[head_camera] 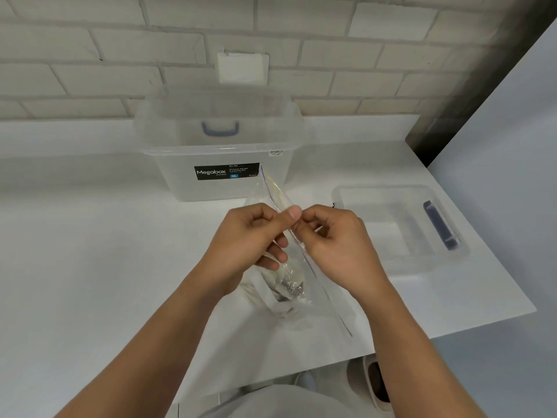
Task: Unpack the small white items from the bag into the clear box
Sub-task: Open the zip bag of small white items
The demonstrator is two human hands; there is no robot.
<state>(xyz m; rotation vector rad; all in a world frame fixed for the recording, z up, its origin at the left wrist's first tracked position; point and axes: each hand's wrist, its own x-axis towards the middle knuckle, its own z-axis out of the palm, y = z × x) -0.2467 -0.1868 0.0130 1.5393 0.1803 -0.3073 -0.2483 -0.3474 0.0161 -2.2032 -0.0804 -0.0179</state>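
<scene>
Head view: L hand & R hand both pinching top edge of clear bag, held above white counter, just in front of clear box. Small white items bunched at bag bottom. Lid lying to R of box.

"Megabox", "12L" on clear box label
</scene>
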